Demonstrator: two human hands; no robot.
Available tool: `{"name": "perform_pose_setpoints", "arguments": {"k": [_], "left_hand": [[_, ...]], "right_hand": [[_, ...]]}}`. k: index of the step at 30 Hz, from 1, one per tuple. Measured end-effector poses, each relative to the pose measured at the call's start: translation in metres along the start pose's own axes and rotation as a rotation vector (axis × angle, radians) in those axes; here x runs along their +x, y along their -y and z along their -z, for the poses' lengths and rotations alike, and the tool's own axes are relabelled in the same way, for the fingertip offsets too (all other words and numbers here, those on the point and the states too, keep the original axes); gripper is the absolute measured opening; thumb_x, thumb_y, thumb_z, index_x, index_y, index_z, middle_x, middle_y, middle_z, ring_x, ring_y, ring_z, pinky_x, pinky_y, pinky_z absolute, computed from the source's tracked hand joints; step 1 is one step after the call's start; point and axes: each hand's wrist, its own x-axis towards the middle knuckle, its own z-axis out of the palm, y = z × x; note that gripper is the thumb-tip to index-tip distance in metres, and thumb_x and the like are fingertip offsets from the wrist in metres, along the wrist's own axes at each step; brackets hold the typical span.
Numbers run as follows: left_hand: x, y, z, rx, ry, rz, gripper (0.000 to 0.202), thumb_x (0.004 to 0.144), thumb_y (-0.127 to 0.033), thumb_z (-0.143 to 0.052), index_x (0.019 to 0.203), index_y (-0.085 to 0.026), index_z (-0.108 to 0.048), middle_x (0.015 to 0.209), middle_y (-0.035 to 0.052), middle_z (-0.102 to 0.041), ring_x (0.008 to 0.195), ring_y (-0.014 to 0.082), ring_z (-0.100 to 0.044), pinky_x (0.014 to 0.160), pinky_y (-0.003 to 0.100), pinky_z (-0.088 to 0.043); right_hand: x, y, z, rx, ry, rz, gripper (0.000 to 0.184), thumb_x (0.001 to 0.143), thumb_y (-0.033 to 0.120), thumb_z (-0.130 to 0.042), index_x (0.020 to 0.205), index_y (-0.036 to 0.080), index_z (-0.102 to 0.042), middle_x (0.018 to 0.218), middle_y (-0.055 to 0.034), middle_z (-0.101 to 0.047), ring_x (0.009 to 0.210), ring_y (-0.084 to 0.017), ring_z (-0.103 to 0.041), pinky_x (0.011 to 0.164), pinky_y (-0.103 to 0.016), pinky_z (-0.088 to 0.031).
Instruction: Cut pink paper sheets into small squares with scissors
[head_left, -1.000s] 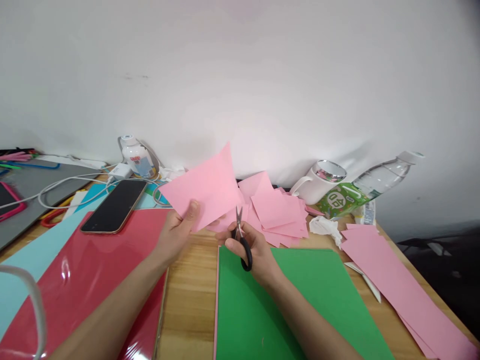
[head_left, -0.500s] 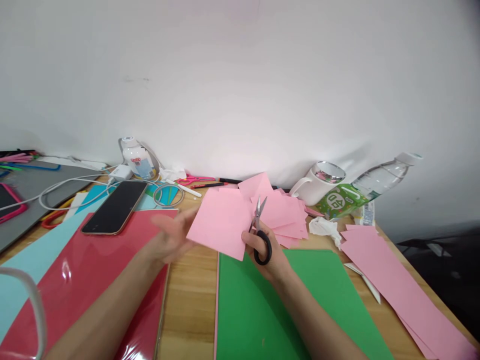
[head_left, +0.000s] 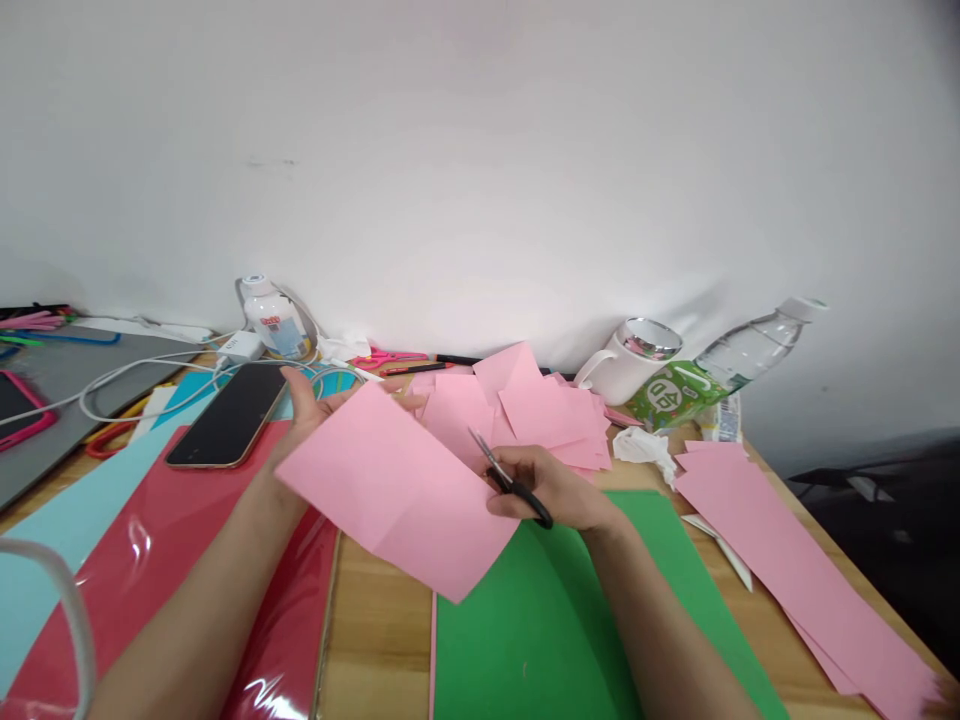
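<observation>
A long pink paper strip (head_left: 397, 490) with a fold crease hangs above the desk between my hands. My left hand (head_left: 311, 405) holds its far left end, mostly hidden behind the sheet, with fingertips showing over the top edge. My right hand (head_left: 551, 490) grips black-handled scissors (head_left: 510, 478), blades closed and pointing up-left, and also pinches the strip's right edge. Behind lies a pile of cut pink squares (head_left: 525, 405). A green sheet (head_left: 570, 620) lies under my right forearm.
A red glossy sheet (head_left: 157, 560) and light blue paper lie left, with a phone (head_left: 229, 412) on top. A white mug (head_left: 626, 360), green packet, water bottle (head_left: 754, 345), crumpled tissue and long pink strips (head_left: 795, 560) are to the right. Glue bottle (head_left: 274, 315), cables, pens at back.
The small pink square was dropped onto the pile. Both hands now hold a longer pink strip, pulled toward me and spread out. The scissors tilted from upright to pointing left.
</observation>
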Motion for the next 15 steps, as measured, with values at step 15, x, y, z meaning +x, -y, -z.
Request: {"name": "perform_pose_setpoints", "arguments": {"k": [15], "left_hand": [[0.007, 0.016, 0.009, 0.620, 0.029, 0.172, 0.025, 0.071, -0.028, -0.069, 0.092, -0.014, -0.067, 0.082, 0.0067, -0.070, 0.069, 0.0134, -0.064, 0.058, 0.021, -0.051]], "right_hand": [[0.007, -0.023, 0.032, 0.260, -0.947, 0.088, 0.041, 0.056, 0.036, -0.076, 0.090, 0.019, -0.061, 0.058, 0.0063, -0.048, 0.052, -0.008, -0.042, 0.048, -0.021, -0.032]]}}
